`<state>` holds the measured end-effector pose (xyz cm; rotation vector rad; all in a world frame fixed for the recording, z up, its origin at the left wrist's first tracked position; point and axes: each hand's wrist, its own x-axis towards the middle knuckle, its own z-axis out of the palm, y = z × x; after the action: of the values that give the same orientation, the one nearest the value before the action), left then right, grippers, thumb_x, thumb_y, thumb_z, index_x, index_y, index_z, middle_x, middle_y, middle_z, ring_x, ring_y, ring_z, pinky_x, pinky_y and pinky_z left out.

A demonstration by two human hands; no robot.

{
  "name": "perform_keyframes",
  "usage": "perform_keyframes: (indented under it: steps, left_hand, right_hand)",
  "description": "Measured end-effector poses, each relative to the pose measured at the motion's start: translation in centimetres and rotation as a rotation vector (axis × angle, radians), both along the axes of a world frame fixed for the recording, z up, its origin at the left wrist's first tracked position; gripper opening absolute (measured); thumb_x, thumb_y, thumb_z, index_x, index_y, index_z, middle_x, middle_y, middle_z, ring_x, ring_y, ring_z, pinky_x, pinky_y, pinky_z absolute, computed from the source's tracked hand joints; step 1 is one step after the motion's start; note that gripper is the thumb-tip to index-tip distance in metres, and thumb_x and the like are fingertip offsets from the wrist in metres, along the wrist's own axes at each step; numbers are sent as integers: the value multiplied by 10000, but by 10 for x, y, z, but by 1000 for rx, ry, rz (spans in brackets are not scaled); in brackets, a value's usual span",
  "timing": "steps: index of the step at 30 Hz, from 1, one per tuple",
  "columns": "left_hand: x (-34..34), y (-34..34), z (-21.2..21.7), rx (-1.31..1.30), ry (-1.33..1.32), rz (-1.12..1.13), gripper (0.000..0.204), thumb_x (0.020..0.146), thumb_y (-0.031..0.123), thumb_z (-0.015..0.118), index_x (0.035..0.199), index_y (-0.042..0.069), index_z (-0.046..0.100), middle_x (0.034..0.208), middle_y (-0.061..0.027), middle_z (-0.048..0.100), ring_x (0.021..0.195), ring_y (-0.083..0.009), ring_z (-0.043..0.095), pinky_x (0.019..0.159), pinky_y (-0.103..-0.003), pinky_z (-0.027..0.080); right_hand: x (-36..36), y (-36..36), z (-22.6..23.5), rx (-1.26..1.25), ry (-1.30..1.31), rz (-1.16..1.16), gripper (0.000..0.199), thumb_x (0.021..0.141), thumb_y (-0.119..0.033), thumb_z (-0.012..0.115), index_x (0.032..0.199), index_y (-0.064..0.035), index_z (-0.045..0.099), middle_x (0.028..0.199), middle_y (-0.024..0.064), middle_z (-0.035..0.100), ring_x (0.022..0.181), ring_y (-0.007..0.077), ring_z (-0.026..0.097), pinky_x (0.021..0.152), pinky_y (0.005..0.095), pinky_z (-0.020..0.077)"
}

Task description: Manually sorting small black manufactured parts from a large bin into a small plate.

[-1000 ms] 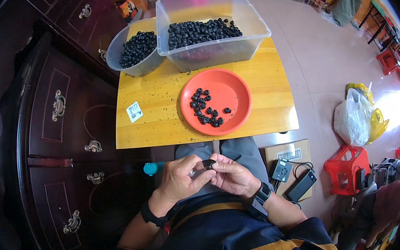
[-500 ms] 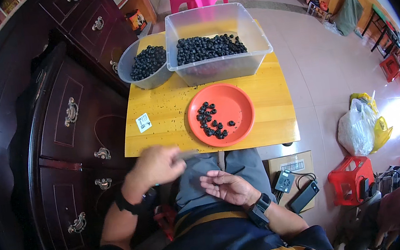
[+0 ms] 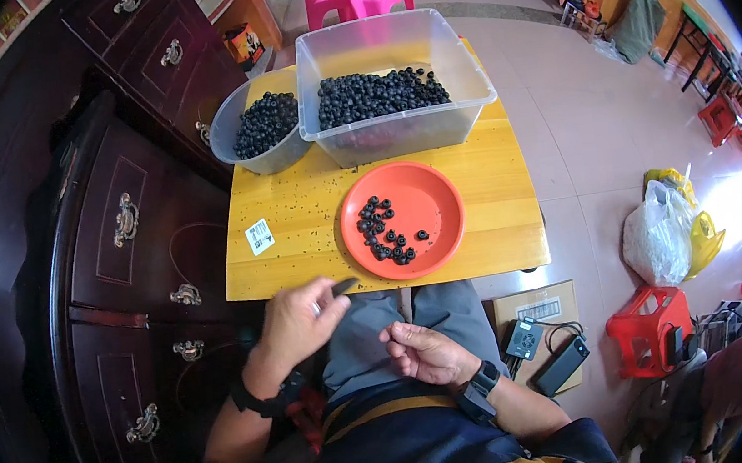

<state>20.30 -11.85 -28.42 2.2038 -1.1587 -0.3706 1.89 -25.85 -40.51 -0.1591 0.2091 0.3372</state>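
My left hand (image 3: 301, 320) is over my lap at the table's near edge. Its thumb and fingers pinch a small dark flat tool (image 3: 345, 286) that points toward the plate; its exact kind is unclear. Lower and to the right, my right hand (image 3: 429, 354) has thumb and forefinger pressed together, the other fingers curled; whatever is in them is too small or hidden. Several small black round parts with holes (image 3: 377, 227) lie loose on the left half of an orange-red plate (image 3: 439, 215), with one part (image 3: 423, 235) apart at the right.
A clear rectangular bin (image 3: 406, 140) and a round clear tub (image 3: 276, 160), both holding many black parts, stand at the back of the yellow table (image 3: 298, 231). Dark specks and a white label (image 3: 259, 236) lie there. Dark drawers (image 3: 114, 224) flank the left; a cardboard box (image 3: 535, 304) sits right.
My left hand has moved slightly right, and its dark tool now shows clearly. My right hand's fingers have closed from loosely curled to a pinch. The view has shifted a little.
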Motion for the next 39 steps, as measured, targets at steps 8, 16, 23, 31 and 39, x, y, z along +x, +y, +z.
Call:
perform_keyframes:
  steps: [8, 16, 23, 31, 39]
  left_hand:
    - [-45, 4, -29, -46, 135, -53, 208, 806, 165, 738, 914, 27, 625, 655, -95, 617, 571, -251, 637, 535, -337, 484]
    - [-54, 4, -40, -70, 392, -189, 300, 809, 81, 677, 1104, 30, 653, 679, -79, 630, 564, -139, 610, 553, -284, 484]
    - [-62, 7, -38, -147, 866, -185, 145, 849, 83, 689, 926, -25, 631, 720, -38, 648, 677, -61, 590, 627, -243, 469]
    - [-53, 4, -42, -71, 501, -142, 118, 815, 55, 685, 791, 5, 581, 651, 11, 585, 584, -26, 482, 523, -215, 379]
    - [-57, -7, -37, -68, 468, -78, 254, 778, 88, 734, 717, 34, 494, 614, 27, 484, 570, -38, 399, 510, -222, 336]
  right_hand:
    - [6, 10, 13, -166, 163, -57, 265, 1014, -326, 497, 1119, -105, 600, 754, -61, 512, 665, 58, 502, 587, 190, 434]
    - [5, 7, 21, -221, -35, -70, 326, 981, -255, 574, 1244, -81, 494, 853, -48, 564, 694, 23, 545, 556, 164, 468]
    - [9, 11, 10, -75, -274, 35, 275, 955, -245, 621, 1149, -84, 510, 841, -41, 554, 622, 27, 538, 538, 156, 466]
    - [6, -1, 3, -191, -101, -9, 251, 949, -238, 629, 1143, -104, 542, 998, -24, 614, 769, 36, 616, 606, 156, 514]
    - [9, 0, -5, -212, -48, -42, 155, 931, -269, 654, 989, -145, 581, 836, -73, 608, 713, 33, 617, 578, 163, 485]
